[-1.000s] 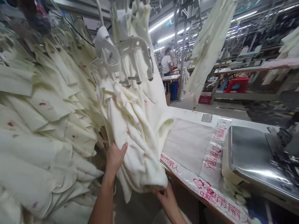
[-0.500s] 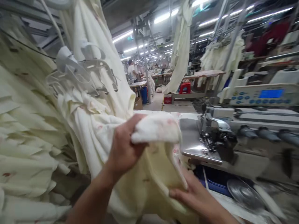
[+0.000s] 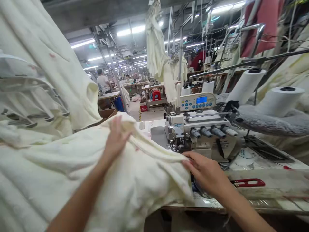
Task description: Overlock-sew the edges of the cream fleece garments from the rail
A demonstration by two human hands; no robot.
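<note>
A cream fleecy garment (image 3: 142,183) with small reddish marks is stretched across in front of me, from the hanging cloth on the left to the machine. My left hand (image 3: 117,138), a little blurred, grips its upper edge. At the edge's right end, my right hand (image 3: 207,170) pinches the fabric between thumb and fingers. Just beyond that hand stands a white overlock sewing machine (image 3: 202,138) with a blue-lit control panel (image 3: 196,101). Its metal work plate (image 3: 158,133) shows behind the garment. The cloth hides the near left part of the table.
Red-handled thread snips (image 3: 249,183) lie on the table right of my right hand. White thread cones (image 3: 248,87) stand behind the machine. A hanging rack with clips (image 3: 31,96) and more cream cloth (image 3: 48,61) crowd the left. A person (image 3: 103,82) stands far back.
The view has swung right and shows more of the machine. The garment went from bunched, with its opening facing me, to spread out, its edge stretched between my hands. Both hands keep hold.
</note>
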